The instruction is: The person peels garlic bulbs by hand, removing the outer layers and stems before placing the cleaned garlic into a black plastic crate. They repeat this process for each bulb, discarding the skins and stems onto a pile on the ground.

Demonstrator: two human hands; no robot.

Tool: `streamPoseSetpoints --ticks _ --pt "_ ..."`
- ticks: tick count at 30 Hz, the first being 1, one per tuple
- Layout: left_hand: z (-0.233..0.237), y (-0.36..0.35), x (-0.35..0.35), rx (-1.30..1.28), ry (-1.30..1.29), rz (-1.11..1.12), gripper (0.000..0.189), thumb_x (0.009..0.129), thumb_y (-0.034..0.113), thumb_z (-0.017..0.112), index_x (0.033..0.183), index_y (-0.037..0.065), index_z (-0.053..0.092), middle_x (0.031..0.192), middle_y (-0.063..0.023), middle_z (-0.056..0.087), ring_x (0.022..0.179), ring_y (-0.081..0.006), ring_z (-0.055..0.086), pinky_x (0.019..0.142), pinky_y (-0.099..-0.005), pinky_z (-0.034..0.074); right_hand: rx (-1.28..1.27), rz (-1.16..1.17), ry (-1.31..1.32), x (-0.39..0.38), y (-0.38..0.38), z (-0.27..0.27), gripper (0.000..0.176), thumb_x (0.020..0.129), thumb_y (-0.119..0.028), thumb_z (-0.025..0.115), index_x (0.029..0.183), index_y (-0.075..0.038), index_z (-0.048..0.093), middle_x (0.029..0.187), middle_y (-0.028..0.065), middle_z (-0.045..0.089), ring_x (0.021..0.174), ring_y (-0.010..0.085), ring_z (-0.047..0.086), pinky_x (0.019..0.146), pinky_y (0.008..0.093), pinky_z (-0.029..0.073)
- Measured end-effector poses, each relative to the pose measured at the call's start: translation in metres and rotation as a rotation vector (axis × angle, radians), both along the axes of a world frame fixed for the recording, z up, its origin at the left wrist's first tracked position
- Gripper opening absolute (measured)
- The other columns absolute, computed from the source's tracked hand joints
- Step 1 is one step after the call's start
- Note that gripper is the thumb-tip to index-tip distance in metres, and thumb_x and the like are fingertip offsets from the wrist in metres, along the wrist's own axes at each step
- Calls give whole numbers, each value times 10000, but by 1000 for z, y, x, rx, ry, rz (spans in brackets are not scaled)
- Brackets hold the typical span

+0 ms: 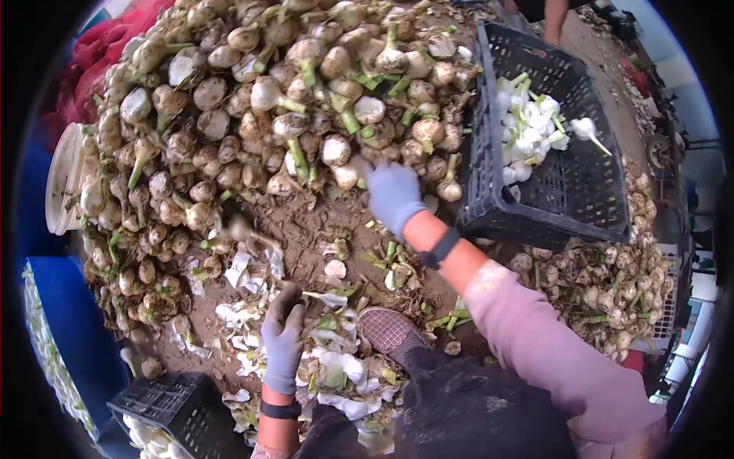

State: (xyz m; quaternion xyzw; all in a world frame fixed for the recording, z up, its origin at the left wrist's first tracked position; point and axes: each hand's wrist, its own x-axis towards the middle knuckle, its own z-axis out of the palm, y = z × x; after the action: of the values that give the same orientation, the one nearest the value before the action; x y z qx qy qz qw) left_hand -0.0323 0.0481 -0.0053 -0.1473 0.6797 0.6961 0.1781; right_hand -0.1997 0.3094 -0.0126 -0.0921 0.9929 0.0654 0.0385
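Note:
A large heap of soil-stained garlic bulbs (229, 99) with cut green stems fills the far side of the ground. My right hand (394, 197), in a light grey-blue glove, reaches to the heap's near edge. Its fingertips are blurred and overlap the bulbs beside a pale garlic bulb (346, 176). Lower down, my left hand (283, 344) is in a matching glove with dirt-darkened fingers. Those fingers are bent together over a litter of white garlic skins (340, 367); I cannot make out what is in them. A pale strip of peel (329, 299) lies by its fingertips.
A black plastic crate (550, 206) holding cleaned white garlic (531, 126) stands right. Another crate (164, 398) is lower left, near a blue container (73, 344). My shoe (390, 333) stands among trimmings. More garlic (596, 283) lies right; another person's arm (556, 19) shows at top.

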Motion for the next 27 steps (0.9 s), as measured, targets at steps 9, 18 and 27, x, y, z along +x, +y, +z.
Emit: streamPoseSetpoints --ticks 9,18,27 --pt "39 20 -28 -23 189 111 487 892 28 596 1355 -20 453 1291 -110 545 1145 -184 541 1021 -325 405 -1086 -148 -255 62 -17 50 186 900 -125 600 1058 -59 671 883 115 676 807 223 636 767 356 511" --pt "22 5 2 -156 120 -82 598 761 101 780 1279 -44 519 1203 -135 614 1069 -187 598 945 -306 468 -1497 -329 -1019 105 -82 32 293 941 -289 625 937 -3 686 688 -10 634 556 54 530 489 229 419" --pt "21 2 13 207 4 150 581 798 13 722 1316 -33 464 1105 -102 610 900 -160 635 786 -270 539 -1365 -306 -951 125 -88 38 204 953 -181 533 970 -14 650 674 65 617 628 134 584 560 300 462"
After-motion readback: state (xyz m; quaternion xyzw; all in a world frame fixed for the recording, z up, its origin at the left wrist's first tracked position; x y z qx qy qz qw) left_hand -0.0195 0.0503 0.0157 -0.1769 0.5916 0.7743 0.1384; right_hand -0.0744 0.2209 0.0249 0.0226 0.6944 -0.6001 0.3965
